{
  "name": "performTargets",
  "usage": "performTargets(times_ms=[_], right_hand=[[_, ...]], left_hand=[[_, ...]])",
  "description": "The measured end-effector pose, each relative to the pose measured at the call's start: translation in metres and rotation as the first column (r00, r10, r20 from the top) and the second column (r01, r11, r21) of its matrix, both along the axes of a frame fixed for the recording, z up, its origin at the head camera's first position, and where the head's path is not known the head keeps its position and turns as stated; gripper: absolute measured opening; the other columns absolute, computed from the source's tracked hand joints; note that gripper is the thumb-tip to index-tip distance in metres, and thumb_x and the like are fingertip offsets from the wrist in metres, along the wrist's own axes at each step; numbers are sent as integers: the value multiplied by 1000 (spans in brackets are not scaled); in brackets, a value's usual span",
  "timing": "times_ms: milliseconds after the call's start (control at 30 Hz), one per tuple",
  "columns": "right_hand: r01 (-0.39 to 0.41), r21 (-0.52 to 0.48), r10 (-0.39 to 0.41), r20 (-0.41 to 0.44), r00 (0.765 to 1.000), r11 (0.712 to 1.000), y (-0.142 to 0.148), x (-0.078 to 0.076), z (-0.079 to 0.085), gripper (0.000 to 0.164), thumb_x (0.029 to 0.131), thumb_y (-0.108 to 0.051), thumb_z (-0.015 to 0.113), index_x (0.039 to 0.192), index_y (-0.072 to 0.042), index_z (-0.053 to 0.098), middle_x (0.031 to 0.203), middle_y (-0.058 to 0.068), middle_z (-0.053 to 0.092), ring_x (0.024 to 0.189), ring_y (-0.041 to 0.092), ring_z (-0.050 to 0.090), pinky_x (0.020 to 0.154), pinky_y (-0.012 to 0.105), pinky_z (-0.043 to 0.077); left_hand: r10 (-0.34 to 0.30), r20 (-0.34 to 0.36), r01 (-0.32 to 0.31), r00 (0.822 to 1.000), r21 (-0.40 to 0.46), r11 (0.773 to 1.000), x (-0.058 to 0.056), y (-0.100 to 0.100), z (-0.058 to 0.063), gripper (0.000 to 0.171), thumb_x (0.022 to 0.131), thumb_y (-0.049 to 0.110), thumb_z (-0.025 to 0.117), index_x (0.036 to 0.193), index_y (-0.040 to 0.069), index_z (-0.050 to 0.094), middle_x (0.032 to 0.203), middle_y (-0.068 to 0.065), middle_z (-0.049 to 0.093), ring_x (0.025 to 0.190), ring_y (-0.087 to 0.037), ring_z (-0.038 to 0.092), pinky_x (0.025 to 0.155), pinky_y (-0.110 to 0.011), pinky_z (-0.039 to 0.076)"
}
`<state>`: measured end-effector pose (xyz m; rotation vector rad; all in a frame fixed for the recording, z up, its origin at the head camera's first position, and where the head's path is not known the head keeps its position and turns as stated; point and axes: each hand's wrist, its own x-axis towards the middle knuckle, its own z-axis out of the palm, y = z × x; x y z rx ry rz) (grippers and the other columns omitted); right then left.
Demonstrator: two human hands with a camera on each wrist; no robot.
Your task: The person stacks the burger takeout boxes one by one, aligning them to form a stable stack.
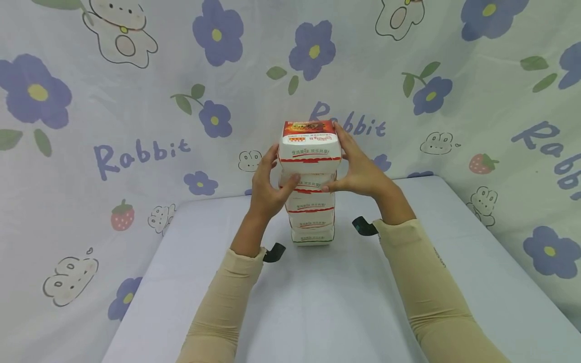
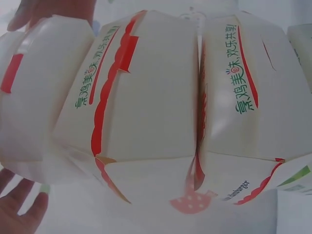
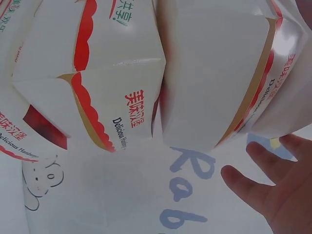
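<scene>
White paper hamburger boxes with red scalloped trim form an upright stack [image 1: 311,218] on the table. Its top box [image 1: 310,150] has a red and orange printed lid. My left hand [image 1: 267,190] is at the left side of the upper boxes, its thumb across the second box's front. On the other side, my right hand [image 1: 365,174] has its fingers along the top box and its thumb by the second box's edge. Both wrist views show spread fingers [image 2: 29,207] [image 3: 273,180] beside the white boxes [image 2: 156,87] [image 3: 214,73]; firm contact is hard to judge.
The stack stands on a white-covered table [image 1: 313,307], near its back edge. Behind hangs a white curtain [image 1: 263,111] printed with rabbits, flowers and strawberries. A small dark camera mount sticks out at each wrist, left [image 1: 274,253] and right [image 1: 364,226].
</scene>
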<state>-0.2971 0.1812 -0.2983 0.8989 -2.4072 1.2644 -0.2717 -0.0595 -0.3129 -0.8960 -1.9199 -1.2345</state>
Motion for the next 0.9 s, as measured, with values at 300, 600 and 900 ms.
performTargets(times_ms=[300, 600, 900], right_hand=[[-15, -38, 15, 13, 1000, 999, -1, -2, -1, 140, 60, -17, 95, 157, -25, -5, 161, -2, 10, 145, 17, 12, 107, 55, 33], [-19, -92, 21, 26, 999, 996, -5, -4, -1, 134, 66, -6, 89, 155, -35, -7, 162, -11, 3, 142, 21, 27, 105, 52, 38], [-56, -117, 56, -3, 998, 992, -6, -8, -1, 130, 68, -1, 84, 154, -42, -4, 153, -3, 32, 133, 19, 41, 104, 49, 39]], left_hand=[[-26, -28, 26, 999, 2, 1000, -2, 0, -5, 75, 80, 3, 74, 144, -2, 35, 137, -17, 50, 123, -30, 51, 101, -53, 41], [-7, -45, 7, 999, 3, 1000, -2, 0, -5, 74, 80, 1, 74, 143, -4, 35, 131, -20, 53, 116, -35, 55, 98, -52, 44], [-3, -40, 4, 999, 5, 1000, -4, 0, -6, 74, 80, 0, 73, 143, -4, 34, 132, -19, 52, 119, -30, 53, 98, -54, 43]])
